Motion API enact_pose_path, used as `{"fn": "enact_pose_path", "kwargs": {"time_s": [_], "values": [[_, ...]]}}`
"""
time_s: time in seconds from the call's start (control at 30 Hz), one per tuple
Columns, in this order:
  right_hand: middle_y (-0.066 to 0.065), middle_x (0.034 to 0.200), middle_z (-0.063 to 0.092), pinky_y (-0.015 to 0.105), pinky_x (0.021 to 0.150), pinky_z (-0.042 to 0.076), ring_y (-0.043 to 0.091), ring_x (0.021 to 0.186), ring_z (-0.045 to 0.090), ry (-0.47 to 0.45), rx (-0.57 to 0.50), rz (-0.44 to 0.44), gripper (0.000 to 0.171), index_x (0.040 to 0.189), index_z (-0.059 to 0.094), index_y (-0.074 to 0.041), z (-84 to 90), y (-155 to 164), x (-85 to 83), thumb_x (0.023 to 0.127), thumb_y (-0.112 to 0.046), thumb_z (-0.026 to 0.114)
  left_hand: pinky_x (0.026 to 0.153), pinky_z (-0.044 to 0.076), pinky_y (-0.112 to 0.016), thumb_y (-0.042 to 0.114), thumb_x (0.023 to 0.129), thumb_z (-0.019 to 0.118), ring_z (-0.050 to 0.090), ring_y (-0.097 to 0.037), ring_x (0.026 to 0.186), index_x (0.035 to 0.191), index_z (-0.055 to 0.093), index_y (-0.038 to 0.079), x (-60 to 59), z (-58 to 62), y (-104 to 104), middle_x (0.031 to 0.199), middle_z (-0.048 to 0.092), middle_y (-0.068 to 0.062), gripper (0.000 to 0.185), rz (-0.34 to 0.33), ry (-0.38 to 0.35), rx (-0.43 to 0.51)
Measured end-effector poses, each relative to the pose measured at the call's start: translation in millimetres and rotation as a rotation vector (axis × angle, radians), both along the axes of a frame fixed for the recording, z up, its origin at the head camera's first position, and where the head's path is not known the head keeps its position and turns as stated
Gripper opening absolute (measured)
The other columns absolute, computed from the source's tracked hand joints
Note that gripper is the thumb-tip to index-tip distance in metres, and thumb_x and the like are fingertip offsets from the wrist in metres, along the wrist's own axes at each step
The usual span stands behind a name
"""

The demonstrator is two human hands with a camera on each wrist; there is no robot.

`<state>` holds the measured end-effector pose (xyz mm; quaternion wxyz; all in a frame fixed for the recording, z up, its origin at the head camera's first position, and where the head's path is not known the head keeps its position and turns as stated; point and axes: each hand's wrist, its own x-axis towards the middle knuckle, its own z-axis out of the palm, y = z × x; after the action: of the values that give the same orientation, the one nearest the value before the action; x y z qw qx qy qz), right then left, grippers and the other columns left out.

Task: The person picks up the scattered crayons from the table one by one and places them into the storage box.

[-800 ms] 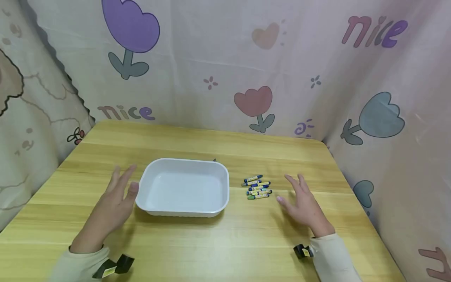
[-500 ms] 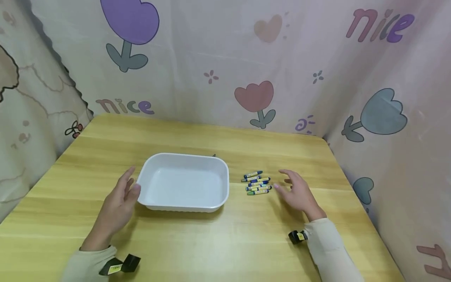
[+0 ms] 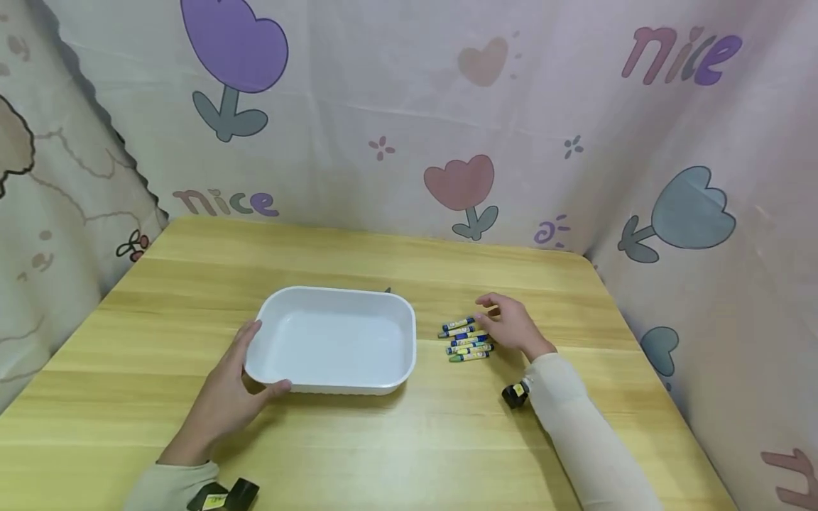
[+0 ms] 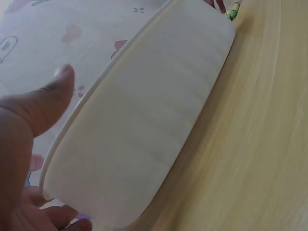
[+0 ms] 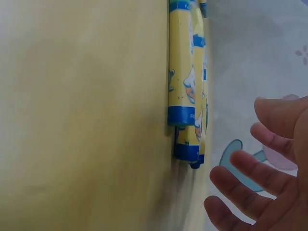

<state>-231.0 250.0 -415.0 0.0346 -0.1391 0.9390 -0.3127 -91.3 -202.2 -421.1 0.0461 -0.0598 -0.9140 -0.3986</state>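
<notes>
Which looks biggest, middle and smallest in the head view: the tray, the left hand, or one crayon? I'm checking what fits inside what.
1. Tray, clearly the largest.
2. Left hand, which sits nearer the camera, so it may look larger than it is.
3. One crayon, by far the smallest.

A wooden table (image 3: 396,440) stands against flower-printed cloth (image 3: 358,106) walls.
</notes>
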Motion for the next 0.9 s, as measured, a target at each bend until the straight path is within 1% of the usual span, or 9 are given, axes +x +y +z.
{"fn": "enact_pose_path", "kwargs": {"time_s": [0.07, 0.17, 0.33, 0.4, 0.47, 0.57, 0.67, 0.8, 0.9], "values": [[0.017, 0.122, 0.061, 0.048, 0.089, 0.052, 0.035, 0.106, 0.061, -0.016, 0.026, 0.026, 0.033, 0.124, 0.06, -0.002, -0.6, -3.6, -6.4, 0.096, -0.019, 0.062, 0.093, 0.029, -0.076, 0.04, 0.079, 0.08, 0.024, -0.06, 0.132, 0.156, 0.007, 0.006, 1.1, -1.1, -0.9, 0.158, 0.008, -0.027, 0.112, 0.003, -0.01, -0.012], [0.015, 0.117, 0.063, 0.045, 0.088, 0.052, 0.031, 0.103, 0.062, -0.048, 0.068, 0.048, 0.027, 0.119, 0.063, -0.003, 0.3, -8.1, -13.2, 0.096, -0.017, 0.063, 0.095, 0.029, -0.075, 0.041, 0.079, 0.08, 0.024, -0.059, 0.132, 0.156, 0.006, 0.004, 1.1, -0.9, -1.5, 0.158, 0.009, -0.027, 0.114, 0.011, -0.021, -0.016], [0.008, 0.105, 0.065, 0.04, 0.083, 0.053, 0.022, 0.093, 0.063, -0.104, 0.122, 0.078, 0.018, 0.11, 0.066, -0.007, 1.5, -12.7, -22.0, 0.095, -0.016, 0.064, 0.097, 0.028, -0.074, 0.043, 0.078, 0.08, 0.023, -0.058, 0.133, 0.155, 0.004, 0.002, 0.3, 2.0, -1.6, 0.157, 0.008, -0.029, 0.116, 0.025, -0.04, -0.008], [0.006, 0.1, 0.065, 0.039, 0.08, 0.053, 0.02, 0.089, 0.063, -0.11, 0.13, 0.09, 0.016, 0.108, 0.067, -0.007, 1.2, -13.4, -24.9, 0.094, -0.015, 0.064, 0.097, 0.027, -0.074, 0.044, 0.078, 0.08, 0.022, -0.058, 0.134, 0.155, 0.003, 0.002, 0.1, 2.2, -1.7, 0.157, 0.008, -0.028, 0.117, 0.029, -0.045, -0.005], [0.004, 0.096, 0.065, 0.038, 0.078, 0.053, 0.018, 0.086, 0.062, -0.107, 0.135, 0.109, 0.015, 0.106, 0.067, -0.007, -1.1, -14.0, -26.9, 0.094, -0.014, 0.065, 0.097, 0.028, -0.074, 0.045, 0.078, 0.08, 0.022, -0.058, 0.134, 0.155, 0.003, 0.003, 0.8, 1.7, -2.1, 0.157, 0.008, -0.028, 0.117, 0.033, -0.049, -0.008], [0.001, 0.091, 0.065, 0.036, 0.074, 0.052, 0.016, 0.08, 0.06, -0.106, 0.153, 0.156, 0.012, 0.103, 0.069, -0.008, -3.4, -16.5, -26.8, 0.093, -0.014, 0.066, 0.096, 0.029, -0.074, 0.046, 0.078, 0.079, 0.024, -0.058, 0.132, 0.155, 0.006, 0.0, 3.6, 0.0, -2.8, 0.157, 0.01, -0.029, 0.116, 0.04, -0.056, -0.027], [-0.001, 0.088, 0.066, 0.036, 0.074, 0.052, 0.014, 0.078, 0.059, -0.114, 0.171, 0.184, 0.01, 0.101, 0.072, -0.009, -3.2, -19.0, -25.1, 0.093, -0.014, 0.067, 0.096, 0.029, -0.074, 0.046, 0.078, 0.079, 0.026, -0.059, 0.131, 0.154, 0.009, -0.003, 5.8, -1.0, -2.8, 0.155, 0.013, -0.031, 0.114, 0.045, -0.062, -0.031], [-0.003, 0.086, 0.066, 0.037, 0.076, 0.051, 0.013, 0.078, 0.059, -0.112, 0.186, 0.158, 0.008, 0.096, 0.073, -0.01, -0.3, -19.9, -24.2, 0.094, -0.012, 0.066, 0.097, 0.03, -0.073, 0.047, 0.079, 0.078, 0.027, -0.058, 0.132, 0.153, 0.009, -0.003, 4.4, 1.1, -1.1, 0.154, 0.015, -0.033, 0.113, 0.045, -0.06, -0.015], [-0.002, 0.083, 0.065, 0.036, 0.074, 0.05, 0.014, 0.076, 0.057, -0.107, 0.195, 0.148, 0.009, 0.094, 0.072, -0.01, 1.2, -20.1, -24.8, 0.095, -0.011, 0.063, 0.097, 0.03, -0.072, 0.047, 0.08, 0.077, 0.028, -0.058, 0.131, 0.153, 0.009, -0.004, 2.8, 3.0, -0.2, 0.154, 0.016, -0.033, 0.113, 0.045, -0.061, -0.014]]}}
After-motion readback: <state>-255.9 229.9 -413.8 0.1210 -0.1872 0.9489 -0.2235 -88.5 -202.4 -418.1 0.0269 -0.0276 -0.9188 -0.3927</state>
